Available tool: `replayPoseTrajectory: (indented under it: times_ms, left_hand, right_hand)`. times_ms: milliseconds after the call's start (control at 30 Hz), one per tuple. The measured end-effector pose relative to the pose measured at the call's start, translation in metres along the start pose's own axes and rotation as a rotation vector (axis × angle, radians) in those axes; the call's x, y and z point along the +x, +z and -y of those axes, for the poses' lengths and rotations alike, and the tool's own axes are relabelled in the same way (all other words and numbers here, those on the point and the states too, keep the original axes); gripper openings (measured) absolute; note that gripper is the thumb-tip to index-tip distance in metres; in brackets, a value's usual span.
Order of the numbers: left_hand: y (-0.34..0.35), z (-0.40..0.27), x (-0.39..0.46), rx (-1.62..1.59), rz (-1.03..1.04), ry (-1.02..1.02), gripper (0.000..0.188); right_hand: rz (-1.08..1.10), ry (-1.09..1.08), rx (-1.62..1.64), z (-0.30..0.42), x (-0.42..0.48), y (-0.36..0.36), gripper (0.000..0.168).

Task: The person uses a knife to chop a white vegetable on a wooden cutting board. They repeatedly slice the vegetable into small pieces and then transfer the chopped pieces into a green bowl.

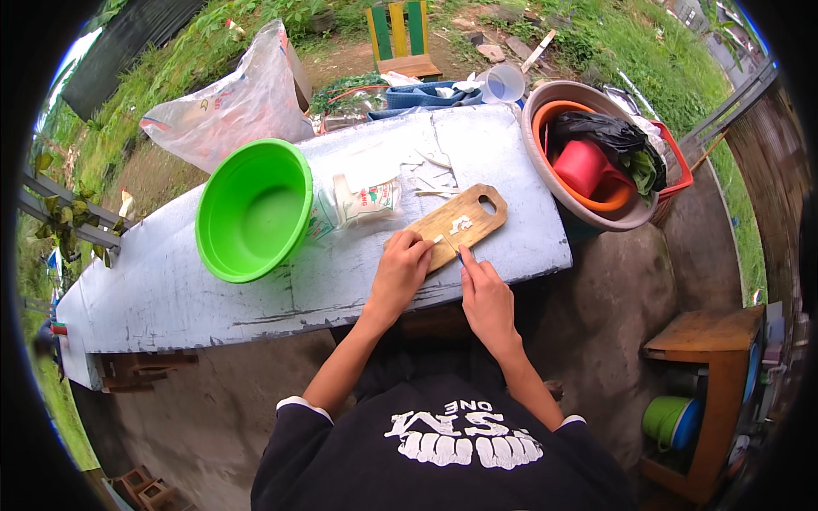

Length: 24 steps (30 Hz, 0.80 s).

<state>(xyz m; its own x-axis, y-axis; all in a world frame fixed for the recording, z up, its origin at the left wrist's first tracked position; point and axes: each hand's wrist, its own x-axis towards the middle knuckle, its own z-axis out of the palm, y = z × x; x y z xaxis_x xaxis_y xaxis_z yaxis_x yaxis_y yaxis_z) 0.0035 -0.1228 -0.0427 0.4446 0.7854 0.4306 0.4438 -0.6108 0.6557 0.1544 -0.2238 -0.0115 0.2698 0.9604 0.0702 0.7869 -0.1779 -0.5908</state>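
A wooden cutting board [492, 222] with a hole in its far end lies slanted at the near edge of the white table. My left hand [404, 262] presses a small white piece of food [438, 239] against the board. Just to the right, my right hand [482, 287] grips a knife [459, 254], its thin blade on the board and its handle mostly hidden by my fingers. Small cut white pieces [460, 224] lie beyond the blade. Pale thin peelings [434, 175] are scattered on the table past the board.
A green plastic basin [252, 211] stands left of a printed plastic bag [369, 199]. At the right, a large tub [535, 137] holds an orange basin, a red dipper and a black bag. A large translucent sack [236, 105] stands at the far left edge; blue cloth [422, 96] lies at the back.
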Motion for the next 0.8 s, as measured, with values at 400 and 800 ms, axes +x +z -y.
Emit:
replayPoseTrajectory:
  times_ms: [400,800]
  left_hand:
    - [0.013,0.007,0.006,0.060,-0.024,0.026,0.020]
    - [0.011,0.005,0.002,0.135,0.003,0.072,0.023]
  right_hand:
    - [0.073,-0.053,-0.269,0.008,0.007,0.010,0.052]
    - [0.101,-0.089,-0.331,0.009,0.009,0.011,0.059]
